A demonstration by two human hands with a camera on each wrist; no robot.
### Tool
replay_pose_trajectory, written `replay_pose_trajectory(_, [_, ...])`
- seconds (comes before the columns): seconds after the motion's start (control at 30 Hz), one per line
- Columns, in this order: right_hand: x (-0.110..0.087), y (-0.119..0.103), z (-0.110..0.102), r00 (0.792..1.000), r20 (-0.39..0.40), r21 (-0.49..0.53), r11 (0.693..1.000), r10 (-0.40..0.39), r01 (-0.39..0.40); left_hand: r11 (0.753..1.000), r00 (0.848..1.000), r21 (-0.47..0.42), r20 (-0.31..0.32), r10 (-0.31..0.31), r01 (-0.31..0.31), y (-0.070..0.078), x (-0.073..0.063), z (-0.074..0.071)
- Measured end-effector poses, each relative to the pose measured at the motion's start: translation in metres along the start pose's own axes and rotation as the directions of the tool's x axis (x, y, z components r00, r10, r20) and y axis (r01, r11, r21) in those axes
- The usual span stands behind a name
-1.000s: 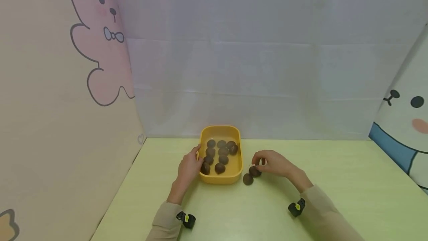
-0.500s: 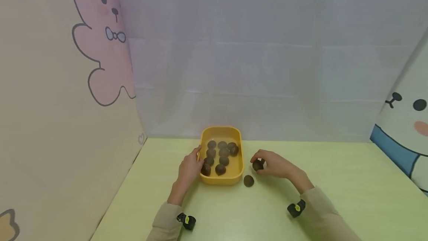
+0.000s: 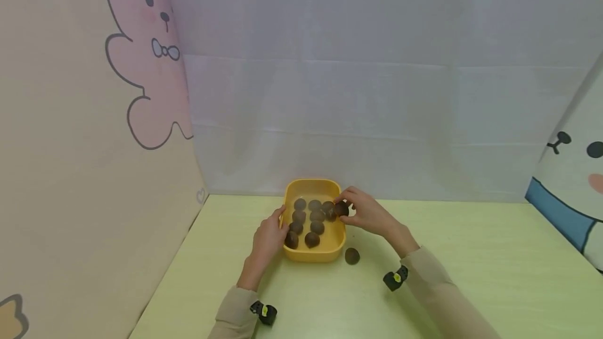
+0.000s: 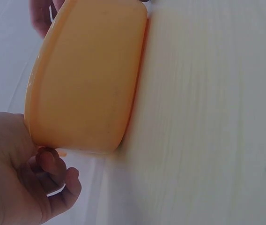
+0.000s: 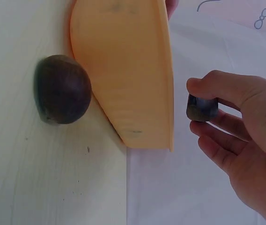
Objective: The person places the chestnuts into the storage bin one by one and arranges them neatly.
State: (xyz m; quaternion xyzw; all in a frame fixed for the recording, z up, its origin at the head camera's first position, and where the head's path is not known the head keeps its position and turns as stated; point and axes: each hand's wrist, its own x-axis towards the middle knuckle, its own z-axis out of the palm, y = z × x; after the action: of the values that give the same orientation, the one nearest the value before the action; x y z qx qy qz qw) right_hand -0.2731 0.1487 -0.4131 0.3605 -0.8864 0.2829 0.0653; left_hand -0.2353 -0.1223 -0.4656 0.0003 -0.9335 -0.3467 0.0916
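A yellow plastic box (image 3: 313, 256) stands on the table, with several brown chestnuts (image 3: 317, 227) lying inside in loose rows. My left hand (image 3: 268, 237) grips the box's left rim, thumb toward the inside. My right hand (image 3: 369, 213) pinches one chestnut (image 3: 342, 208) between thumb and fingertips, over the box's right rim. The right wrist view shows this held chestnut (image 5: 202, 108) level with the rim's height, just outside the wall. One more chestnut (image 3: 352, 256) lies on the table by the box's front right corner.
The pale green table (image 3: 471, 266) runs back to a whitish curtain (image 3: 311, 119) close behind the box. A wall printed with a pink bear (image 3: 155, 93) borders the left side, and another cartoon panel (image 3: 574, 187) stands at the right. Small dark specks dot the tabletop.
My right hand has picked up a chestnut from the table and carried it up and left to the box's right rim. My left hand keeps its place on the box.
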Motion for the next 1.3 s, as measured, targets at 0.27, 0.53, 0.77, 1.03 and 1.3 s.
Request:
replay_pose_trajectory(0.27, [0.021,-0.004,0.015,0.995,0.103,-0.139,0.99,-0.001,0.015,1.0,1.0,-0.019,-0.005,-0.007,0.007,0.002,-0.001,-0.001])
replay_pose_trajectory(0.53, [0.03,-0.008,0.026,0.981,0.183,-0.227,0.974,0.056,-0.013,1.0,1.0,-0.014,-0.008,-0.014,0.013,0.003,0.0,-0.001])
replay_pose_trajectory(0.77, [0.035,-0.013,0.037,0.965,0.221,-0.339,0.939,0.143,-0.062,1.0,1.0,-0.007,-0.004,-0.011,0.011,0.002,0.0,0.0])
replay_pose_trajectory(1.03, [0.04,-0.015,0.051,0.957,0.216,-0.521,0.852,0.195,-0.056,1.0,1.0,-0.004,-0.01,0.0,0.0,0.0,-0.001,0.001])
replay_pose_trajectory(1.3, [0.034,-0.013,0.044,0.978,0.149,-0.458,0.887,0.143,-0.06,1.0,1.0,-0.007,-0.011,-0.009,0.009,0.001,-0.002,0.0])
